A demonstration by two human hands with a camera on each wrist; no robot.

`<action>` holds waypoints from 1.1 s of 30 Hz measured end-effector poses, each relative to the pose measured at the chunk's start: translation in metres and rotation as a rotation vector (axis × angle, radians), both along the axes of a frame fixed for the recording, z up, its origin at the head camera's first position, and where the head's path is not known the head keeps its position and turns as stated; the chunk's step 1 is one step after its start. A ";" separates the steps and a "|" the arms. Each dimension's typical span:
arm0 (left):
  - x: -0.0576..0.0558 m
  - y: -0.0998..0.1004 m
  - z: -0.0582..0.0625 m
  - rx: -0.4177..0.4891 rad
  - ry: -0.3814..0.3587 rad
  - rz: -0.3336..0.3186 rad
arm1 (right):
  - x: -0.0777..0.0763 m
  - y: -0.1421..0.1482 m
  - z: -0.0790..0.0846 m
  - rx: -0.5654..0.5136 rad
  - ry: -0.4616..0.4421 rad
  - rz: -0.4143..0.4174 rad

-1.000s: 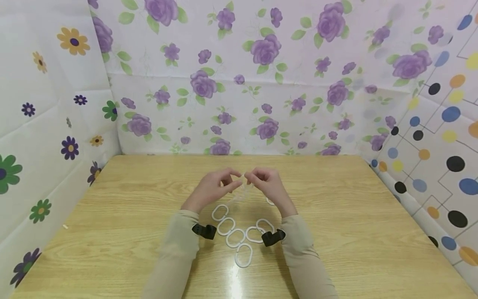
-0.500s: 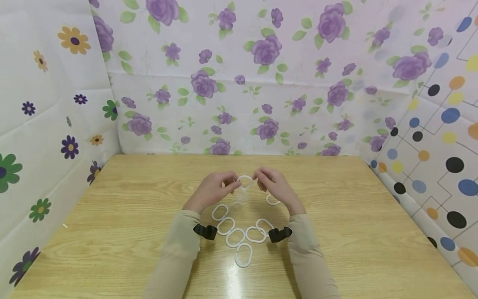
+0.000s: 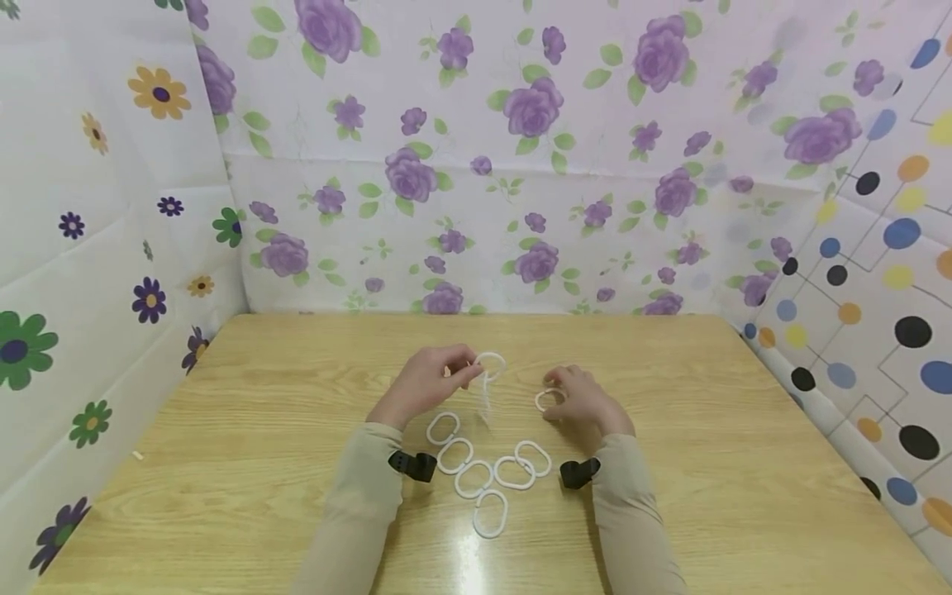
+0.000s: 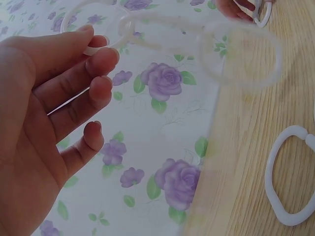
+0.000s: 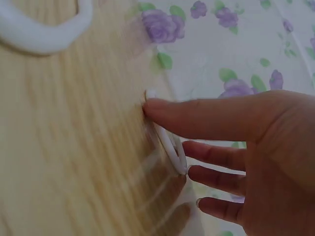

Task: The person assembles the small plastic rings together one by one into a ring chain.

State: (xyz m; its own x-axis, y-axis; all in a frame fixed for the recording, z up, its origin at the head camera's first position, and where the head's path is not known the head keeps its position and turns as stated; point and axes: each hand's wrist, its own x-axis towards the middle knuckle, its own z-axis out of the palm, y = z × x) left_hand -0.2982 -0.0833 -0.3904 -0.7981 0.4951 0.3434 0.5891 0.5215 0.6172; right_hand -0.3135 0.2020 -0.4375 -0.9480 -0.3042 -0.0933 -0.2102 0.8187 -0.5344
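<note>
My left hand (image 3: 431, 382) pinches the end of a short chain of white plastic oval links (image 3: 491, 355) between thumb and forefinger. The chain hangs above the table; in the left wrist view its far links (image 4: 279, 54) are blurred, and the other fingers are loosely bent. My right hand (image 3: 587, 401) is low over the table, thumb and fingers around the sides of a single white link (image 3: 538, 403). In the right wrist view the thumb tip touches that link (image 5: 167, 145), with the fingertips at its other end.
Nearer me lie several white links (image 3: 445, 414) joined in a branching row, one of them (image 3: 488, 536) at the front. The wooden table (image 3: 260, 463) meets a flowered cloth wall (image 3: 335, 273) at the back, with patterned sheets on both sides. A small white scrap (image 3: 137, 454) lies far left.
My right hand has left the chain beside my left hand and moved right and down to the single link. The left hand stays nearly in place, and the chain now hangs from it.
</note>
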 end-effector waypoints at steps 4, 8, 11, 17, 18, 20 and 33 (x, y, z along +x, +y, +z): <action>0.000 0.001 0.001 -0.002 -0.004 0.005 | 0.001 0.002 -0.001 -0.019 0.003 -0.001; 0.001 0.000 0.002 -0.005 -0.009 0.002 | 0.001 0.002 -0.001 -0.053 0.004 0.009; 0.001 0.000 0.002 -0.004 -0.002 -0.001 | 0.000 0.001 -0.002 -0.075 0.005 0.013; 0.001 -0.001 0.003 -0.004 -0.007 0.002 | -0.003 0.002 -0.004 -0.126 0.002 -0.015; 0.001 -0.001 0.003 -0.005 -0.009 0.003 | -0.004 0.002 -0.005 -0.131 0.011 -0.015; 0.001 -0.001 0.003 -0.006 -0.009 0.004 | -0.006 0.004 -0.006 -0.137 0.044 -0.012; 0.001 -0.002 0.003 -0.001 -0.018 0.001 | -0.007 0.000 0.005 -0.355 0.091 -0.007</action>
